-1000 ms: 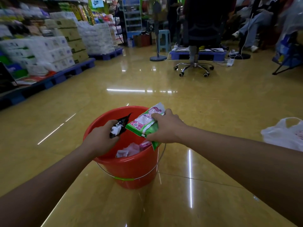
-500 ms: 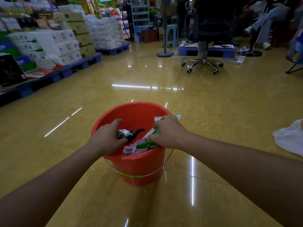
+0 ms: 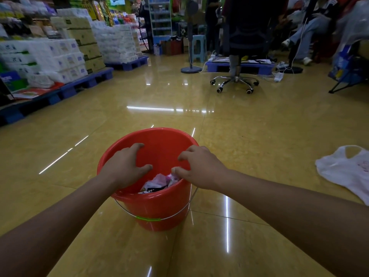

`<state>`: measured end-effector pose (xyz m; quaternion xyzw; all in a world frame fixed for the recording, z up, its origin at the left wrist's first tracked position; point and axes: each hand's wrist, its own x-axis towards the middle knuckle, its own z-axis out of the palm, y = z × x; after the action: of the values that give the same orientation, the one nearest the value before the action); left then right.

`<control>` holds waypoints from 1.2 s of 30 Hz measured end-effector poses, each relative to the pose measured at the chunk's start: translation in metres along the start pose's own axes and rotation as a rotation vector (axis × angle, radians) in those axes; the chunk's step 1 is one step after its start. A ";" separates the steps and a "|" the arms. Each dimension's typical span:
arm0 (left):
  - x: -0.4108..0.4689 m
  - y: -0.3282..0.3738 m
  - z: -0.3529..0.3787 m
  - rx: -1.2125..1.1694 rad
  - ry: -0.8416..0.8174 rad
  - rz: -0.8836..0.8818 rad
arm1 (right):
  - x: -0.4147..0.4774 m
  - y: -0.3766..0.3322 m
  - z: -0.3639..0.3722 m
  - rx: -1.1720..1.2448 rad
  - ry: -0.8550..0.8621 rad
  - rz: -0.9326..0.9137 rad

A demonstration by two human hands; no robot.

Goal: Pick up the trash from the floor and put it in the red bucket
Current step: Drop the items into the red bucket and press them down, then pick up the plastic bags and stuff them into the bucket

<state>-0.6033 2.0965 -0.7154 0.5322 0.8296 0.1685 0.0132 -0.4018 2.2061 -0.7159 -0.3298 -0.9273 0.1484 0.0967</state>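
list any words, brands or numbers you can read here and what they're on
No text here can be read.
On the hanging sign: lettering blurred.
On the cardboard boxes: dark marks, too small.
On the tissue packs: labels blurred.
On the wrappers in the red bucket: print too small.
On the white plastic bag: faint pink print, unreadable.

red bucket (image 3: 159,208): 1
grips: 2 (left grip (image 3: 124,168), right grip (image 3: 201,170))
wrappers (image 3: 157,181) in bucket: approx. 3–4, pile too jumbled to be sure
plastic bag (image 3: 345,172): 1
office chair (image 3: 235,80): 1
stool (image 3: 198,47): 1
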 end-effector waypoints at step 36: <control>0.036 0.316 -0.040 -0.161 -0.384 0.348 | -0.229 0.205 -0.190 0.075 0.006 0.754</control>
<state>-0.3491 2.2369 -0.5788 0.6864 0.6918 0.1295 0.1833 -0.0550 2.2513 -0.6260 -0.6447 -0.7344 0.2064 0.0499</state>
